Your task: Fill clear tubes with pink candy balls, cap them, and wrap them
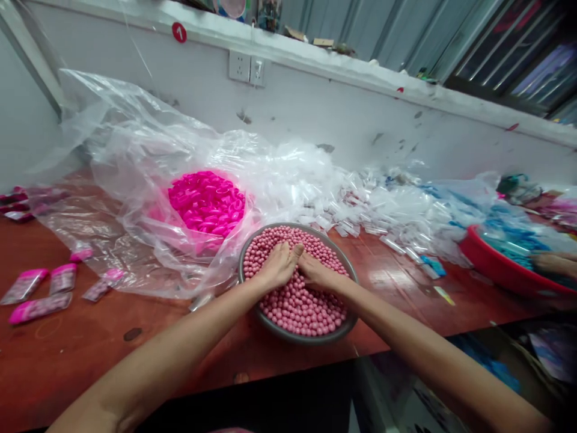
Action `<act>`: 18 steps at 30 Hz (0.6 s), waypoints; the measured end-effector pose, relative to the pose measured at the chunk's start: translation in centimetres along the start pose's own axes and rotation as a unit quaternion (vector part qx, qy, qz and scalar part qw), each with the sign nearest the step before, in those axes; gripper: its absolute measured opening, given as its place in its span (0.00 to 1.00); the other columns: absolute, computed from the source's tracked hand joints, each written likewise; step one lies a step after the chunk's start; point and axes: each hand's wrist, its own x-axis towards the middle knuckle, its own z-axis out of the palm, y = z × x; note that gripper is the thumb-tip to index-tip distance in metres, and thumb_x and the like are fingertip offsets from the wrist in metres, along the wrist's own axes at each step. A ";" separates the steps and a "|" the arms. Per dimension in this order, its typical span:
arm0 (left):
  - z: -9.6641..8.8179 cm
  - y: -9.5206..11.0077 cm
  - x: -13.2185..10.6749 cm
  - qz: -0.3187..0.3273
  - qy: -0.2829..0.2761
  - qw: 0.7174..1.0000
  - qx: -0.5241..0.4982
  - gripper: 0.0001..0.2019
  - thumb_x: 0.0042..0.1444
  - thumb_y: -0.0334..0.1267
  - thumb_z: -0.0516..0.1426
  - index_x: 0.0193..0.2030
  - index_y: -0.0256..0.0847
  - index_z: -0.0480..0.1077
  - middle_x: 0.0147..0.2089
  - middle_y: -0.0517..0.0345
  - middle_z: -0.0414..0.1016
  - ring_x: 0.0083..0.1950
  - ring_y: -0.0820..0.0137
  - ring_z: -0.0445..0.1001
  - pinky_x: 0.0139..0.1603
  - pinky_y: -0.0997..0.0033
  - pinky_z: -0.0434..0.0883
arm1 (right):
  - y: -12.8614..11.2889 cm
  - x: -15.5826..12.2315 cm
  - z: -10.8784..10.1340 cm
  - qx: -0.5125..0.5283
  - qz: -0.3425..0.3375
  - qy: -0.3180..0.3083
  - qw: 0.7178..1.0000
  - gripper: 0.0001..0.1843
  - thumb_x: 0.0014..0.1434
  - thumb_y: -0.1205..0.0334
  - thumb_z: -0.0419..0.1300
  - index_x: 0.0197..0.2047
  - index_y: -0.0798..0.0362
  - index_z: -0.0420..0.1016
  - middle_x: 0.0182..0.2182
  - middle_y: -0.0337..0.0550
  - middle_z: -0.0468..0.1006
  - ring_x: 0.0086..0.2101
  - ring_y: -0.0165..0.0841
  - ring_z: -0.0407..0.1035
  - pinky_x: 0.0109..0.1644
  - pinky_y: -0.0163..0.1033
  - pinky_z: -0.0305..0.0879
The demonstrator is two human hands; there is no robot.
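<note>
A grey basin (304, 341) full of round pink beads (306, 310) stands on the table in front of me. Both my hands are in the beads, meeting near the middle. My left hand (280, 266) has its fingers stretched out, lying flat among the beads. Touching it from the other side, my right hand (318, 273) is also extended, its fingertips partly sunk and hidden. Behind and to the left, bright pink plastic pieces (207, 201) fill a pink container lined with a clear plastic bag (135, 138).
Small bead-filled packets with pink tops (41, 307) lie at left. Clear plastic pouches (383, 207) are heaped along the wall. At right, another person's hand (554, 263) reaches into a red basin (496, 270) of blue pieces. The table's front edge runs below my basin.
</note>
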 end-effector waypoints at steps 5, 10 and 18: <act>-0.4 1.9 0.6 0.047 0.009 0.997 -0.063 0.29 0.58 0.55 0.34 0.45 0.35 0.64 0.47 0.46 0.69 0.53 0.62 0.64 0.54 0.63 0.58 | -0.7 -1.0 0.3 0.232 0.068 0.068 0.968 0.20 0.54 0.63 0.52 0.51 0.55 0.63 0.44 0.44 0.72 0.44 0.38 0.65 0.51 0.45 0.59; -1.5 2.5 0.8 0.073 -0.057 0.982 -0.167 0.29 0.59 0.52 0.35 0.61 0.37 0.51 0.58 0.49 0.62 0.62 0.67 0.55 0.61 0.66 0.50 | -1.3 -1.6 -0.3 0.232 0.148 0.109 0.955 0.31 0.47 0.61 0.61 0.55 0.55 0.60 0.52 0.47 0.66 0.52 0.41 0.59 0.57 0.47 0.52; -3.5 1.8 -1.6 0.064 0.042 0.997 0.034 0.14 0.55 0.38 0.49 0.45 0.37 0.67 0.45 0.50 0.72 0.46 0.64 0.69 0.49 0.65 0.64 | -0.8 -3.3 -2.1 0.231 0.207 0.082 0.947 0.42 0.43 0.63 0.63 0.60 0.51 0.51 0.60 0.49 0.53 0.59 0.40 0.48 0.60 0.48 0.45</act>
